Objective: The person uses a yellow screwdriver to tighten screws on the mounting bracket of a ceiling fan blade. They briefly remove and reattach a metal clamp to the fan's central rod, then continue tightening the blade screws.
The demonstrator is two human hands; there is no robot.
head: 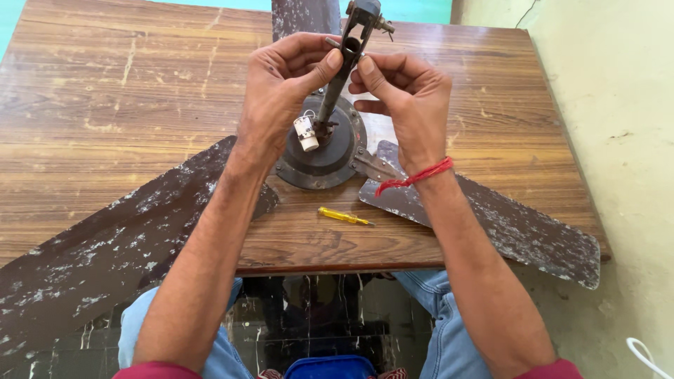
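The ceiling fan [319,158] lies on the wooden table [105,105], motor housing facing up near the table's front centre. Its down rod [337,81] rises from the hub, tilted toward the camera, and both hands meet at the rod's upper end.

The left hand [281,88] is curled narrow, thumb and fingertips pressed against the rod's left side just below the top opening. The right hand [407,98] is likewise nearly closed, thumb and forefinger pinching the rod's right side at the same height. A red thread [414,177] is tied around the right wrist.

The rod is dark, worn metal with a hole near its top and a bolt [382,26] passing through the bracket above. A small white cylindrical part [306,133] hangs beside the rod's base, just under the left hand. The housing is round, dark and dusty. Three dark brown blades spread out, flat and long, their paint flaked in pale specks; the left blade [105,260] and right blade [505,224] overhang the table edge.

A yellow-handled screwdriver [344,217] lies on the table just in front of the housing, between the forearms and apart from both hands. The tabletop is brown wood-grain laminate, scratched.
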